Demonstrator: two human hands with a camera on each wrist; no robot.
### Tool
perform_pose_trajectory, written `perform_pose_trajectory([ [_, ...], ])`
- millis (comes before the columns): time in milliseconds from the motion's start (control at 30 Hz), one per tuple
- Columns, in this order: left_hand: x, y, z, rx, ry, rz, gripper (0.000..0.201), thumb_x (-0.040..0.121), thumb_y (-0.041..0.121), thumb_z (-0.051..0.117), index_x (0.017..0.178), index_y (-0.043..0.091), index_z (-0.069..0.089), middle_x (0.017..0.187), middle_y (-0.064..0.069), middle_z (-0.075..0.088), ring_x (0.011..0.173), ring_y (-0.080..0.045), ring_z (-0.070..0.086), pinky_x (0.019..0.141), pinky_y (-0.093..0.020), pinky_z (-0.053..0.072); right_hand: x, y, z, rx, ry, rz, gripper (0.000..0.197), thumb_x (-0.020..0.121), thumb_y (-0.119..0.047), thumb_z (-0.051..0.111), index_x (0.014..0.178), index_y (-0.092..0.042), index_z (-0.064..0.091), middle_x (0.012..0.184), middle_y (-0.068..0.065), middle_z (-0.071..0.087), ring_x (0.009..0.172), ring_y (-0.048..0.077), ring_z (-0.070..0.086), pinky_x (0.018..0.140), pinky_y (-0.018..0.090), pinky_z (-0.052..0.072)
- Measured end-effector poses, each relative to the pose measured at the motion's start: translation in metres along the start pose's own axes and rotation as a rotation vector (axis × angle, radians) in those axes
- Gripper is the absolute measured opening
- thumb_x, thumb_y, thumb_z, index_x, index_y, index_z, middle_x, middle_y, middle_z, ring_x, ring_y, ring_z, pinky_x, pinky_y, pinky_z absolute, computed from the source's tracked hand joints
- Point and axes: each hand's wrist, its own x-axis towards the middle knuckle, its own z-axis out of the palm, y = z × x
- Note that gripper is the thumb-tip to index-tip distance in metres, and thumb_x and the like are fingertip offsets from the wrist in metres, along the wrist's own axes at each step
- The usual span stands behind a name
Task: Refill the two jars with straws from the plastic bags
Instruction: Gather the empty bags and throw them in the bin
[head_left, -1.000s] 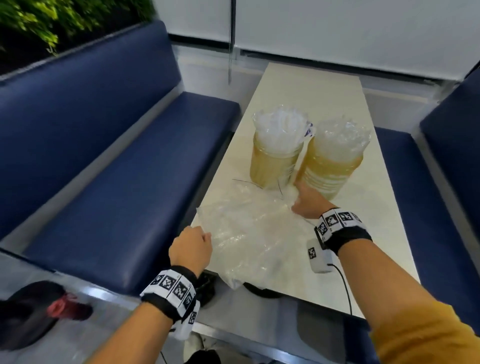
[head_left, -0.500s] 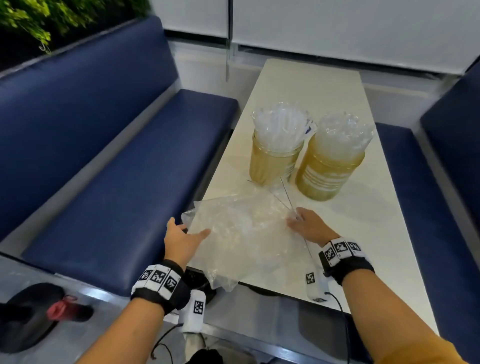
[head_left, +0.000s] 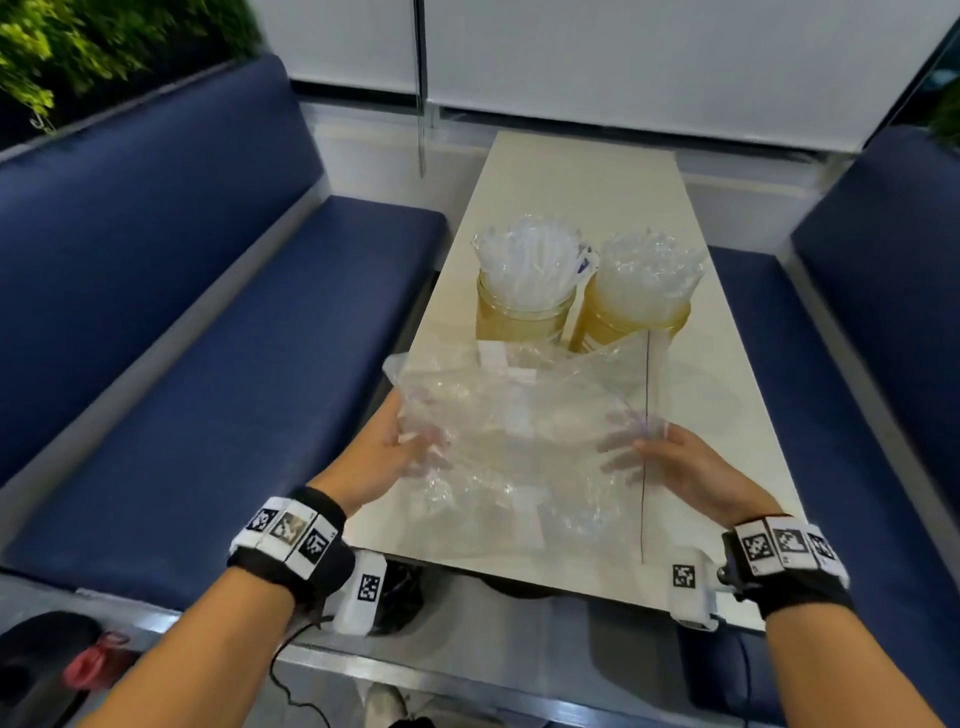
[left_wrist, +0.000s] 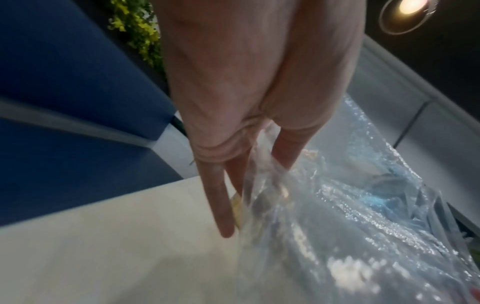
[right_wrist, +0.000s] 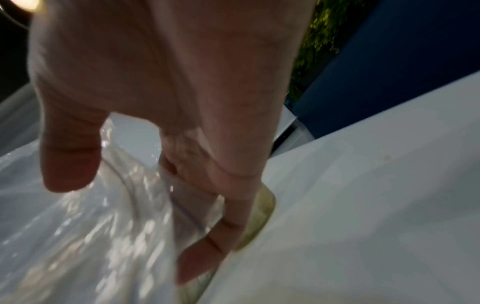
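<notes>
over the near end of the cream table, both hands hold a crumpled clear plastic bag up between them. left hand takes the bag's left edge: in the head view its fingers lie behind the film and show through it, with the thumb on the near side. from the left wrist view the fingers run long and almost straight down the edge of the plastic, which is gathered between them; whether they pinch it tight cannot be told through the blur. right hand takes the bag's right edge the same way, fingers visible through the film. in the right wrist view its fingers are loosely bent around a fold of the plastic and the thumb stands apart from them, a fairly wide grip. a thin dark line runs down the bag by the right hand.

beyond the bag, two amber jars stand side by side, nearly touching: the left jar and the right jar, each packed with clear straws rising above its rim. the bag's raised top edge hides their bases. blue benches flank the table.
</notes>
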Motion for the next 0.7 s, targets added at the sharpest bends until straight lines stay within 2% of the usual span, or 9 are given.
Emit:
perform_pose_trajectory([
  [133,0.0,0.04,-0.009,0.058,-0.045,0.144,0.053,0.099,0.014,0.061,0.139,0.039,0.039,0.119,-0.009,0.066,0.092,-0.027,0.077,0.068,-0.04,0.062,-0.015,-0.029,-0.006,-0.05,-0.006,-0.072,0.055,0.089,-0.024,0.063,0.141,-0.024,0.044,0.111,0.021,0.072,0.085,0.039,0.071,0.077,0.041,0.053],
  [233,-0.001,0.059,-0.016,0.038,-0.058,0.196,0.067,0.095,0.0,0.064,0.148,0.035,0.041,0.129,-0.016,0.061,0.1,-0.023,0.074,0.08,-0.048,0.062,-0.026,-0.034,-0.004,-0.088,0.075,-0.145,0.034,0.092,-0.007,0.055,0.126,-0.011,0.062,0.101,0.012,0.076,0.082,0.03,0.073,0.067,0.032,0.054],
  [300,-0.002,0.064,-0.02,0.001,-0.074,0.234,0.066,0.086,-0.011,0.068,0.134,0.034,0.062,0.127,-0.017,0.061,0.102,-0.021,0.068,0.076,-0.037,0.063,-0.029,-0.03,-0.002,-0.1,0.133,-0.156,0.027,0.093,0.006,0.053,0.101,-0.006,0.076,0.102,0.008,0.076,0.091,0.026,0.072,0.071,0.03,0.057],
  [333,-0.001,0.064,-0.023,-0.018,-0.083,0.255,0.057,0.08,-0.011,0.071,0.119,0.032,0.073,0.118,-0.016,0.062,0.099,-0.022,0.065,0.073,-0.032,0.062,-0.03,-0.026,-0.001,-0.079,0.143,-0.152,0.039,0.091,0.015,0.049,0.085,-0.009,0.079,0.106,0.008,0.075,0.095,0.025,0.071,0.072,0.027,0.057],
  [433,-0.001,0.061,-0.032,0.012,-0.13,0.346,0.015,0.07,0.009,0.076,0.082,0.016,0.081,0.106,-0.007,0.061,0.095,-0.026,0.063,0.085,-0.035,0.055,-0.032,-0.017,0.003,-0.062,0.143,-0.12,0.058,0.082,0.029,0.034,0.055,-0.006,0.071,0.101,0.009,0.074,0.084,0.024,0.067,0.063,0.025,0.052],
  [500,-0.001,0.061,-0.035,0.055,-0.15,0.352,0.008,0.068,0.008,0.078,0.069,0.015,0.08,0.116,-0.006,0.061,0.107,-0.031,0.062,0.095,-0.043,0.052,-0.035,-0.014,-0.001,-0.087,0.141,-0.105,0.048,0.083,0.026,0.035,0.059,0.001,0.068,0.099,0.014,0.072,0.089,0.028,0.066,0.069,0.031,0.055],
  [600,-0.001,0.068,-0.036,0.232,-0.157,0.399,0.014,0.069,0.001,0.075,0.06,0.011,0.077,0.123,-0.004,0.063,0.112,-0.026,0.062,0.095,-0.035,0.05,-0.033,-0.026,-0.007,-0.183,0.276,-0.184,0.034,0.092,0.014,0.037,0.079,-0.003,0.063,0.111,0.007,0.074,0.113,0.03,0.065,0.09,0.045,0.055],
  [667,-0.003,0.076,-0.03,0.32,-0.191,0.447,0.018,0.073,-0.002,0.072,0.059,0.008,0.076,0.12,-0.002,0.065,0.108,-0.022,0.063,0.092,-0.026,0.049,-0.034,-0.05,0.005,-0.323,0.338,-0.301,0.011,0.1,-0.016,0.055,0.1,-0.011,0.066,0.116,-0.001,0.072,0.116,0.018,0.064,0.098,0.045,0.052],
  [700,-0.003,0.08,-0.025,0.361,-0.206,0.478,0.021,0.075,-0.006,0.072,0.059,0.008,0.076,0.119,-0.002,0.066,0.107,-0.019,0.064,0.091,-0.022,0.049,-0.034,-0.064,0.016,-0.452,0.311,-0.347,0.026,0.091,-0.034,0.068,0.111,-0.017,0.065,0.121,-0.007,0.069,0.117,0.009,0.062,0.102,0.04,0.05],
])
